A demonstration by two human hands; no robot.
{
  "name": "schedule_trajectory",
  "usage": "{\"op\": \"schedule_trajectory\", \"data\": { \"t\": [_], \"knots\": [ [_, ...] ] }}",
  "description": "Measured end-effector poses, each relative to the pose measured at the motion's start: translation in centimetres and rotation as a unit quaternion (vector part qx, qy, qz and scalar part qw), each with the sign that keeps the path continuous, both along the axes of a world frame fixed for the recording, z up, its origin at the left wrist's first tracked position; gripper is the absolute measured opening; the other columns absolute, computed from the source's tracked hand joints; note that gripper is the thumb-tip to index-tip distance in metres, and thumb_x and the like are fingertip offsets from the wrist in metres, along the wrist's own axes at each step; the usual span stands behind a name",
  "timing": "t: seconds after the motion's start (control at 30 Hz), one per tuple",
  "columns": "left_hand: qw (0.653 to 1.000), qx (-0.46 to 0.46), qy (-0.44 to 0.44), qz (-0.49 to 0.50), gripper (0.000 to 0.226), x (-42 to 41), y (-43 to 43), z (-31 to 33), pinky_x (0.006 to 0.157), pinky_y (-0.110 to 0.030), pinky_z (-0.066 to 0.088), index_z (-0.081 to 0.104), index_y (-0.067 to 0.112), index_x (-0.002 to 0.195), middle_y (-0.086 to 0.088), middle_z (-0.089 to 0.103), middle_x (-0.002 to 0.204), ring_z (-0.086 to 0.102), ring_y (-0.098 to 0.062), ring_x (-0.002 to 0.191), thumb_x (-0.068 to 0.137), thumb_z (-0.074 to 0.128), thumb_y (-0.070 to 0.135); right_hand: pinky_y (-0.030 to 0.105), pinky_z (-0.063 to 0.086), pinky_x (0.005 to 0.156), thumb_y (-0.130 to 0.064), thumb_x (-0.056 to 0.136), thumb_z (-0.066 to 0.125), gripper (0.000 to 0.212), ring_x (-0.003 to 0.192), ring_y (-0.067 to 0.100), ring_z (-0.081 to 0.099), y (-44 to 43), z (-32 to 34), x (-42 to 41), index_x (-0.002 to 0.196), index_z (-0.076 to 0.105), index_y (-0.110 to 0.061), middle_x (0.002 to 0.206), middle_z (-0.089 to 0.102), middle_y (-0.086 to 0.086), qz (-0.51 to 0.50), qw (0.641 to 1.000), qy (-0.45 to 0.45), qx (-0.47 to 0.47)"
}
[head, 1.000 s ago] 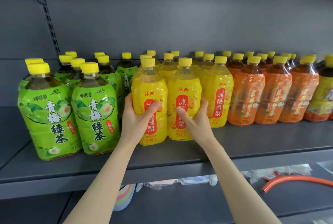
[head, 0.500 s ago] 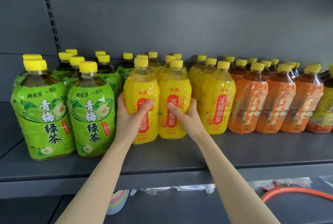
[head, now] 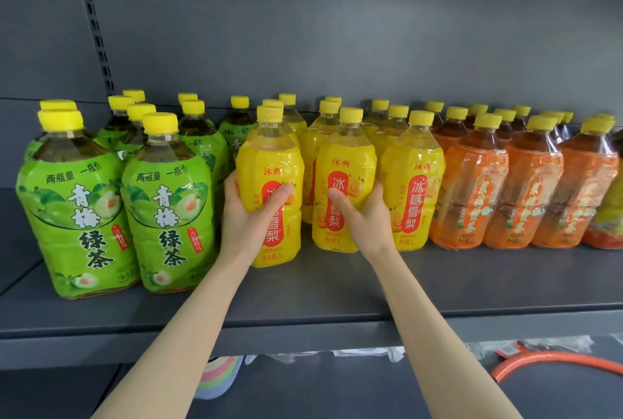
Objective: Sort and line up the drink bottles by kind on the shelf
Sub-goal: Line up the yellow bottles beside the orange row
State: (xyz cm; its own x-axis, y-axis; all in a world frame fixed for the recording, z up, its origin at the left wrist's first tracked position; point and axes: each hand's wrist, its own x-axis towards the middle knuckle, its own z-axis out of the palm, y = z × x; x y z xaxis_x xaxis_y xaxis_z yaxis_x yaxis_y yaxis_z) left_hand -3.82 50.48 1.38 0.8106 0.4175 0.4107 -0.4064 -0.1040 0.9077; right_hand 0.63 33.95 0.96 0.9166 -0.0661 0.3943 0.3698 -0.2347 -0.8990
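Rows of yellow-capped drink bottles stand on a grey shelf (head: pixel 303 297). Green tea bottles (head: pixel 168 216) fill the left, yellow pear-drink bottles the middle, orange bottles (head: pixel 526 189) the right. My left hand (head: pixel 247 216) grips the front-left yellow bottle (head: pixel 269 162), thumb across its red label. My right hand (head: pixel 362 213) grips the yellow bottle (head: pixel 347 162) beside it. A narrow gap separates these two bottles. A third front yellow bottle (head: pixel 416 182) stands just right of my right hand.
The shelf's front strip lies bare before the bottles. Its back panel (head: pixel 337 48) is dark grey, with a slotted upright (head: pixel 101 48) at the left. On the lower shelf lie an orange hose (head: pixel 556 359), plastic bags and a pastel stack (head: pixel 219 381).
The two yellow bottles in my hands have come apart, with a gap now showing between them. The view has shifted a little to the left.
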Motion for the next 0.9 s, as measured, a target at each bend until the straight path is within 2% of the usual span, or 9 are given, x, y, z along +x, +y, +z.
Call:
{"op": "schedule_trajectory", "data": {
  "t": [0.13, 0.3, 0.4, 0.47, 0.57, 0.63, 0.73, 0.83, 0.9],
  "knots": [
    [1.0, 0.017, -0.003, 0.0, 0.086, 0.2, 0.0, -0.2, 0.08, -0.026, 0.051, 0.031, 0.028, 0.139, 0.003, 0.052, 0.127, 0.056, -0.013, 0.108, 0.066, 0.07, 0.048, 0.037, 0.053, 0.092, -0.042, 0.081, 0.07, 0.08, 0.118, 0.023, 0.057, -0.1, -0.1, -0.3, 0.14, 0.026, -0.012, 0.134, 0.053, 0.007, -0.022, 1.0, -0.007, -0.006],
    [0.993, 0.102, 0.013, 0.056, 0.108, -0.4, 0.1, -1.1, 0.105, -0.043, 0.042, 0.008, 0.029, 0.149, 0.002, 0.031, 0.149, 0.038, -0.018, 0.134, 0.068, 0.068, 0.066, 0.03, 0.052, 0.086, -0.041, 0.081, 0.07, 0.077, 0.114, 0.021, 0.058, -0.1, 0.0, -0.6, 0.139, 0.027, -0.013, 0.133, 0.054, 0.007, -0.025, 1.0, -0.009, -0.002],
    [0.98, 0.159, -0.028, 0.119, 0.088, -2.8, -1.5, -1.6, 0.113, -0.034, 0.03, 0.011, 0.018, 0.15, -0.001, 0.022, 0.155, 0.025, -0.014, 0.14, 0.085, 0.053, 0.059, 0.026, 0.051, 0.081, -0.041, 0.082, 0.07, 0.073, 0.105, 0.013, 0.057, -0.2, 0.0, -1.0, 0.138, 0.033, -0.013, 0.13, 0.056, 0.005, -0.032, 0.999, -0.026, -0.007],
    [0.962, 0.181, -0.125, 0.159, 0.064, -4.7, -3.2, -1.9, 0.109, -0.017, 0.029, 0.029, 0.007, 0.143, -0.006, 0.032, 0.147, 0.031, -0.012, 0.136, 0.094, 0.047, 0.044, 0.029, 0.054, 0.083, -0.045, 0.079, 0.071, 0.076, 0.106, 0.014, 0.06, -0.4, -0.2, -1.4, 0.138, 0.036, -0.012, 0.127, 0.059, 0.003, -0.042, 0.998, -0.039, -0.007],
    [0.958, 0.168, -0.197, 0.12, 0.041, -5.3, -5.6, -2.7, 0.099, -0.015, 0.037, 0.048, 0.007, 0.126, 0.006, 0.046, 0.127, 0.044, -0.006, 0.121, 0.095, 0.042, 0.033, 0.036, 0.058, 0.083, -0.057, 0.07, 0.069, 0.083, 0.104, 0.014, 0.065, -1.4, -0.7, -2.8, 0.136, 0.042, -0.014, 0.119, 0.065, -0.002, -0.051, 0.997, -0.06, 0.005],
    [0.977, 0.126, -0.159, 0.061, 0.035, -4.7, -7.2, -2.4, 0.092, -0.009, 0.038, 0.048, 0.015, 0.124, 0.016, 0.047, 0.121, 0.045, 0.007, 0.114, 0.097, 0.039, 0.035, 0.036, 0.059, 0.081, -0.06, 0.067, 0.07, 0.081, 0.1, 0.011, 0.066, -2.5, -1.0, -3.9, 0.132, 0.047, -0.017, 0.115, 0.067, -0.005, -0.056, 0.995, -0.075, 0.017],
    [0.995, 0.069, -0.068, 0.027, 0.035, -2.7, -9.0, -1.8, 0.086, -0.001, 0.034, 0.044, 0.019, 0.132, 0.008, 0.048, 0.129, 0.044, 0.01, 0.109, 0.101, 0.037, 0.032, 0.028, 0.059, 0.077, -0.057, 0.067, 0.07, 0.08, 0.095, 0.004, 0.067, -4.4, -1.3, -5.2, 0.132, 0.048, -0.016, 0.11, 0.068, -0.011, -0.059, 0.994, -0.085, 0.038],
    [0.999, 0.027, -0.017, 0.007, 0.043, -0.3, -10.3, -0.9, 0.102, -0.017, 0.03, 0.033, 0.021, 0.143, 0.004, 0.039, 0.145, 0.038, -0.006, 0.128, 0.101, 0.033, 0.032, 0.015, 0.055, 0.068, -0.05, 0.068, 0.07, 0.069, 0.091, -0.005, 0.066, -6.4, -1.1, -5.9, 0.126, 0.051, -0.019, 0.104, 0.065, -0.017, -0.051, 0.993, -0.094, 0.052],
    [1.0, -0.008, 0.0, -0.002, 0.048, 1.6, -11.0, -0.5, 0.109, -0.028, 0.025, 0.024, 0.024, 0.147, 0.004, 0.03, 0.152, 0.03, -0.014, 0.138, 0.101, 0.033, 0.035, 0.013, 0.053, 0.067, -0.046, 0.069, 0.071, 0.061, 0.091, -0.006, 0.065, -7.4, -1.1, -6.0, 0.121, 0.05, -0.022, 0.103, 0.065, -0.018, -0.04, 0.993, -0.095, 0.055]
  ]
}}
